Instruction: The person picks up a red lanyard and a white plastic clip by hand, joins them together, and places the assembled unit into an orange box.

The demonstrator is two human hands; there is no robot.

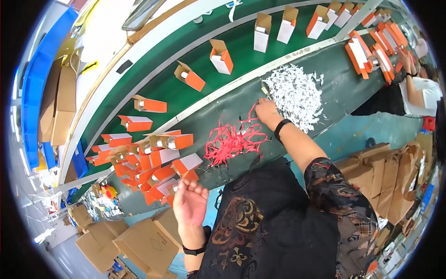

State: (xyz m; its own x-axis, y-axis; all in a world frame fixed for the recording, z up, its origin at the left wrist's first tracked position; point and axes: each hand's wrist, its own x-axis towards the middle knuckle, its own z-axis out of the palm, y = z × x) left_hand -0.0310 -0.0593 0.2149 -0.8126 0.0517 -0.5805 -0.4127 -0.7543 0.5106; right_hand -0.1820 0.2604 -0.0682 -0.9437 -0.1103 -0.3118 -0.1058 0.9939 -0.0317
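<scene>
My right hand reaches over the dark green work table, its fingers pinched on a red strap that trails toward a tangled heap of red straps. Right beside its fingertips lies a big pile of small white looped pieces. My left hand is held palm up near the table's front edge, fingers loosely curled, nothing seen in it. Just beyond it stands a crowd of open orange-and-white boxes; white items show inside some of them.
A green conveyor belt curves along the far side, carrying spaced open boxes. At the right, another person's hands are among orange boxes. Cardboard cartons stand on the floor at lower left, and brown cardboard at right.
</scene>
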